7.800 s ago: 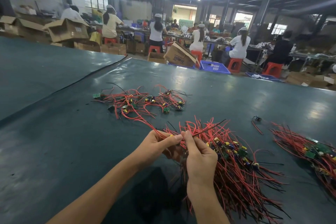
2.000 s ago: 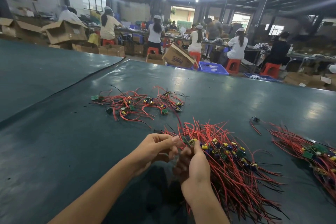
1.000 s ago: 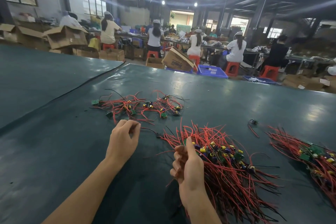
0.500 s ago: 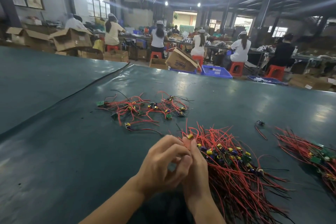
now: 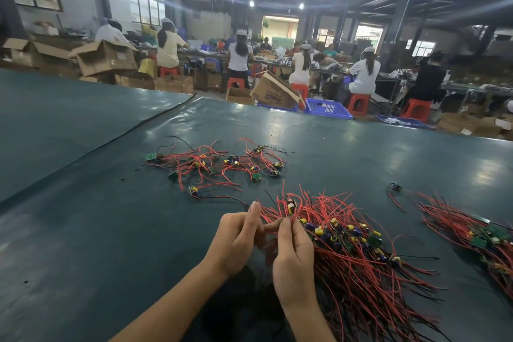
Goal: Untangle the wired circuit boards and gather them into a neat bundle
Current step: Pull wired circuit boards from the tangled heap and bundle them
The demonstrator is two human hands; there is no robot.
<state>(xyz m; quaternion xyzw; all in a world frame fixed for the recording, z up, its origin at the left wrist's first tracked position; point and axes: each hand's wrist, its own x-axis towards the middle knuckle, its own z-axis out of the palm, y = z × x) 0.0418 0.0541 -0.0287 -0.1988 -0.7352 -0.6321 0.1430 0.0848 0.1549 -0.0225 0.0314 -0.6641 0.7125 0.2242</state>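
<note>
- Counter (image 5: 83,230): dark teal sheet; a seam runs from the left edge toward the far edge.
- Left hand (image 5: 238,239) and right hand (image 5: 294,258): together, close to the near edge, fingertips almost touching.
- Right hand: thumb and forefinger pinch the red leads just below a raised board (image 5: 290,207). The board stands above the fingertips and carries a yellow component.
- Left hand: fingers curled and pinching a red lead that runs across to the right hand. Forefinger points up. Exact finger contact is partly hidden.
- Main bundle (image 5: 355,258): a dense sheaf of red and black wires just right of the hands. The boards, with yellow and blue parts, sit in a band across its middle, and the wire ends fan out toward the near right corner. The raised board sits at its far-left tip.
- Loose tangle (image 5: 216,164): a sparse spread of boards and looping red wires, farther toward the far edge and left of the bundle, apart from it.
- Single board (image 5: 193,190): lies between the tangle and the left hand, with one dark lead trailing right.
- Right pile (image 5: 472,233): at the right edge, well apart from the main bundle.
- Small stray piece (image 5: 395,186): lies between the main bundle and the right pile.
- Beyond the far edge: seated workers (image 5: 238,55), red stools (image 5: 358,104), cardboard boxes (image 5: 102,60), blue crate (image 5: 327,108).
</note>
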